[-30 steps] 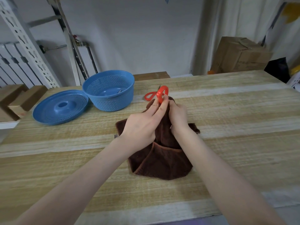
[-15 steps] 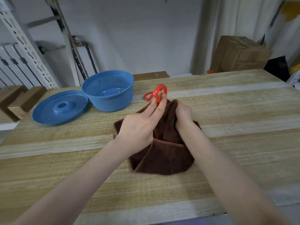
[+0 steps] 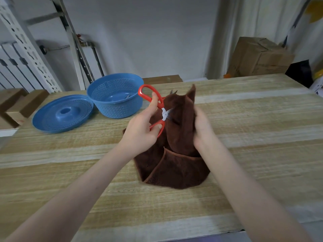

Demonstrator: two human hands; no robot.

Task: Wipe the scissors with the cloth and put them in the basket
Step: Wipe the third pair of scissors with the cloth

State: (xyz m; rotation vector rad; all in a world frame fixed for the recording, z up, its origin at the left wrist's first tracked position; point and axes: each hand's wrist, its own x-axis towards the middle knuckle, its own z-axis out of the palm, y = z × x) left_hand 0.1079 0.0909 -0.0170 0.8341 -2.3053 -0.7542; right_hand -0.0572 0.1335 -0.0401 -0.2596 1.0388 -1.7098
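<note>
My left hand (image 3: 140, 131) grips the red-handled scissors (image 3: 158, 109) by their loops, fingers through them, blades spread and pointing right. The blades go into a brown cloth (image 3: 176, 147); only their tips show above the fold. My right hand (image 3: 202, 128) holds the cloth bunched up around the blades, while the cloth's lower part lies on the wooden table (image 3: 253, 130). A blue perforated basket (image 3: 115, 96) stands behind and left of my hands, with some metal object inside.
A blue perforated lid (image 3: 63, 113) lies flat beside the basket, at the left. Cardboard boxes (image 3: 260, 57) stand beyond the table's far right edge, and a metal shelving frame (image 3: 26, 44) rises behind the left side.
My left hand has pulled the scissors up and left out of the cloth and spread the handles apart. The right hand has lifted the cloth higher around the blades.
</note>
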